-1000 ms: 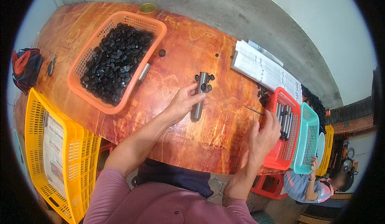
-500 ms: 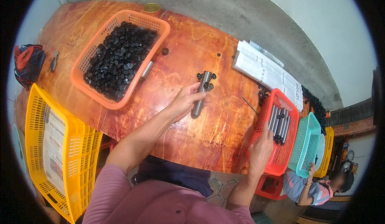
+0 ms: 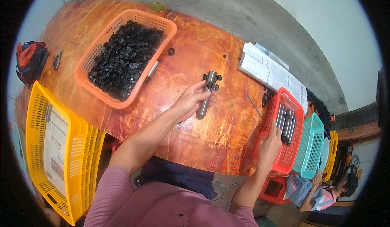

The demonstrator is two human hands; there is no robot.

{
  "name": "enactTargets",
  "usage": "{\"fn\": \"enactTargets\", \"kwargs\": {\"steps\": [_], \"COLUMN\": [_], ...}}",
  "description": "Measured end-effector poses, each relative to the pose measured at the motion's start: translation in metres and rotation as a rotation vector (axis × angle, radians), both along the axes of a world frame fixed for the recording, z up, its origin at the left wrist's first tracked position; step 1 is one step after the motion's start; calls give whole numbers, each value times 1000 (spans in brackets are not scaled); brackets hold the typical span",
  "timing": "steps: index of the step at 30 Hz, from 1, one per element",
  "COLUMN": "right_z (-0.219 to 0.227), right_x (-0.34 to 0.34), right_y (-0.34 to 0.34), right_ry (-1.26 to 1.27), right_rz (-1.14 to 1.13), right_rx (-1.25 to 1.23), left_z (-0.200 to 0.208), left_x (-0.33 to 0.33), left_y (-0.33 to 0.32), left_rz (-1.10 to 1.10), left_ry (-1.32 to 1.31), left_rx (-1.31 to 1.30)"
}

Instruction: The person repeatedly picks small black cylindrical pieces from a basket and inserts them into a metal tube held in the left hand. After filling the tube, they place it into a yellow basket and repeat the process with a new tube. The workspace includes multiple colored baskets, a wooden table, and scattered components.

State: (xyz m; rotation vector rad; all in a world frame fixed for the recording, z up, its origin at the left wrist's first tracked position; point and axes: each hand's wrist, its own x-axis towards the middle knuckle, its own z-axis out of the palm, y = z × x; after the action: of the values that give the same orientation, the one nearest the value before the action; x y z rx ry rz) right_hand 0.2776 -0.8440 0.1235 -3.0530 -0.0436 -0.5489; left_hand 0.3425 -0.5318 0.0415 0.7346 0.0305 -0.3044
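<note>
My left hand point(image 3: 196, 101) grips a metal tube point(image 3: 203, 107), its thumb laid over the tube and its fingers curled around the other side, with the tube tilted slightly and its far end pointing away from me. Just beyond my thumb, a few small black pieces point(image 3: 219, 77) sit close around that far end; a dark round spot shows on the tube too, a piece or a hole, I cannot tell which. My right hand point(image 3: 269, 145) has its fingers loosely bent at the near left side of a red basket point(image 3: 301, 119); I cannot tell whether it has hold of anything. Just ahead of it, spare tubes point(image 3: 289, 125) lie side by side in that basket, and beyond its fingers to the left a thin rod point(image 3: 254, 106) lies on the wooden table point(image 3: 183, 145). Beyond my left hand, to its left, an orange basket point(image 3: 172, 28) holds a black heap point(image 3: 122, 56). The tube looks smooth and round, so a slackened left grip could let it roll; a knock from my knuckles could scatter the small pieces.
</note>
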Motion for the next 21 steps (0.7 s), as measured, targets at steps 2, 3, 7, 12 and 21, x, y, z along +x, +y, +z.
{"fn": "enactTargets", "kwargs": {"steps": [2, 3, 7, 12, 21], "right_z": [1, 3, 19, -1, -23], "right_x": [0, 0, -7, 16, 65], "right_y": [-2, 1, 30, 63, 110], "right_ry": [-26, -37, -143, 112, 279], "right_rz": [-4, -4, 135, 357, 516], "right_rx": [-39, -56, 8, 285, 344], "left_z": [2, 3, 1, -2, 5], "left_x": [-1, -1, 0, 2, 7], "left_y": [-1, 0, -3, 0, 9], "left_rz": [7, 12, 15, 31, 151], "left_ry": [-4, -4, -12, 21, 37], "left_rx": [-4, -4, 4, -58, -142]}}
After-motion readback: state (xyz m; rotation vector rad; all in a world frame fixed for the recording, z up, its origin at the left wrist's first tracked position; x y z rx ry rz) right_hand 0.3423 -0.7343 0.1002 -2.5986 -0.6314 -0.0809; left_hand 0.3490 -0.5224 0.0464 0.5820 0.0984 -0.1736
